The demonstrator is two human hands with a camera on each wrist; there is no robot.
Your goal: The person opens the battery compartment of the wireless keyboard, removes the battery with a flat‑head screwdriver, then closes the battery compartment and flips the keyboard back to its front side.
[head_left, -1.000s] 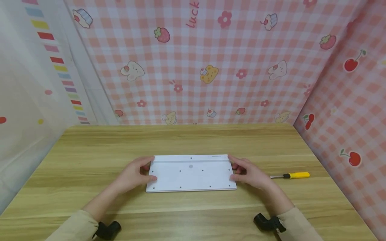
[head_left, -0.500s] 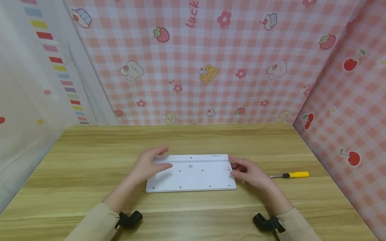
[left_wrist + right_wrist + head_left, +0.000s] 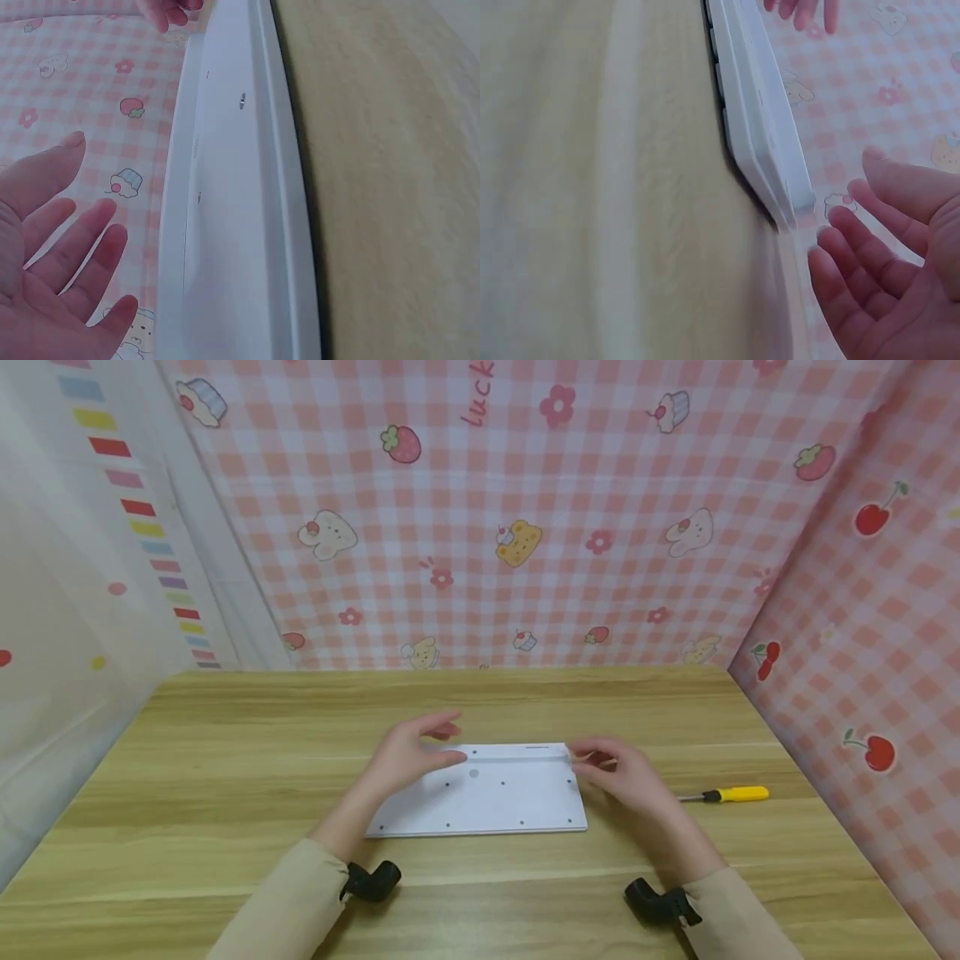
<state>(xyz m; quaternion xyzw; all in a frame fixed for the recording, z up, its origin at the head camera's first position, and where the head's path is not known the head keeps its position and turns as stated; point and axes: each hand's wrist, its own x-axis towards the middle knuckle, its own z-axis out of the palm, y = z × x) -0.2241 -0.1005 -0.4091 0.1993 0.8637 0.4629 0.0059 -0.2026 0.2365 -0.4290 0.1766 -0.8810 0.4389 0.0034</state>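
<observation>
A white keyboard lies face down on the wooden table, its back dotted with several small screws. Dark gaps between its keys show along one edge in the right wrist view. My left hand hovers over the keyboard's far left part, thumb and fingers spread, holding nothing; the left wrist view shows this hand apart from the board. Beside the far right corner is my right hand, its fingers loosely bent. In the right wrist view, a gap separates that hand from the keyboard's end.
A screwdriver with a yellow handle lies to the right of my right hand, its shaft tip hidden behind the wrist. Pink checked cloth hangs behind the wooden table. Black wrist devices sit on both sleeves.
My left hand has let go of the keyboard's left end and moved right and away over it. The right hand has left the right edge and shifted slightly farther back. The keyboard stays put.
</observation>
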